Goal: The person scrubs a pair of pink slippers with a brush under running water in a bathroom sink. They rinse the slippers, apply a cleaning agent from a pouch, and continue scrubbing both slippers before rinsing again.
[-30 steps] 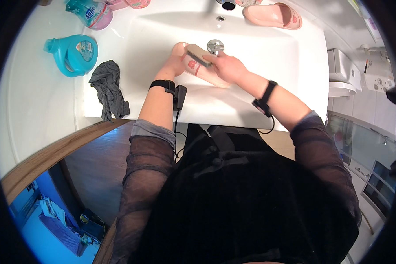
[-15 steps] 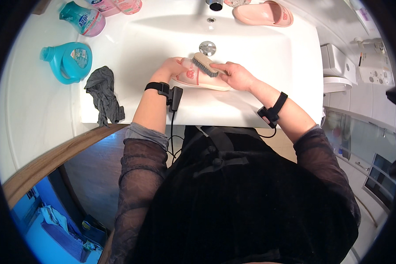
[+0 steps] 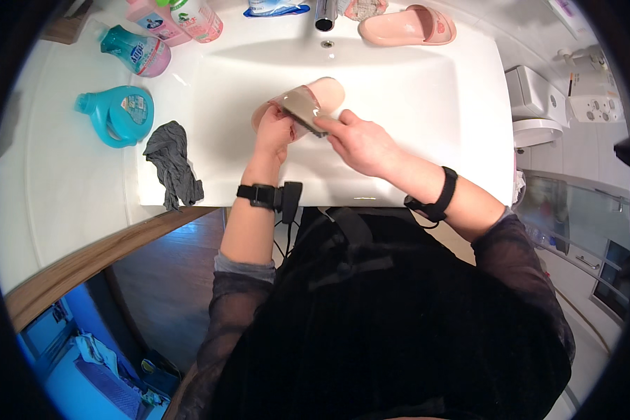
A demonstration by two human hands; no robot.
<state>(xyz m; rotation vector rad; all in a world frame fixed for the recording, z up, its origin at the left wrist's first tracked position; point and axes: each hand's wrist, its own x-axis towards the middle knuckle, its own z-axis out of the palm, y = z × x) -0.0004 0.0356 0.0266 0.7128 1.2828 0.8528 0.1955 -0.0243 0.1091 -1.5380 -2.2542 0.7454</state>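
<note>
A pink slipper (image 3: 328,92) is held at a slant over the white sink (image 3: 406,105), one rounded end pointing up and to the right. My left hand (image 3: 276,131) is closed round the slipper's near left side. My right hand (image 3: 364,145) grips a scrubbing brush (image 3: 301,108) with a pale back and dark bristles. The brush lies across the slipper's strap, close to my left fingers, and hides most of the strap. Just how the bristles touch the slipper is partly hidden.
A second pink slipper (image 3: 406,28) rests on the far right rim, beside the tap (image 3: 325,15). At the left stand a teal jug (image 3: 122,115), a teal-and-pink bottle (image 3: 138,52) and other bottles. A dark grey cloth (image 3: 171,164) drapes over the left rim.
The slipper has turned from lying roughly level to slanting up to the right. Both hands have shifted with it, and the brush has moved left and tilted over the strap.
</note>
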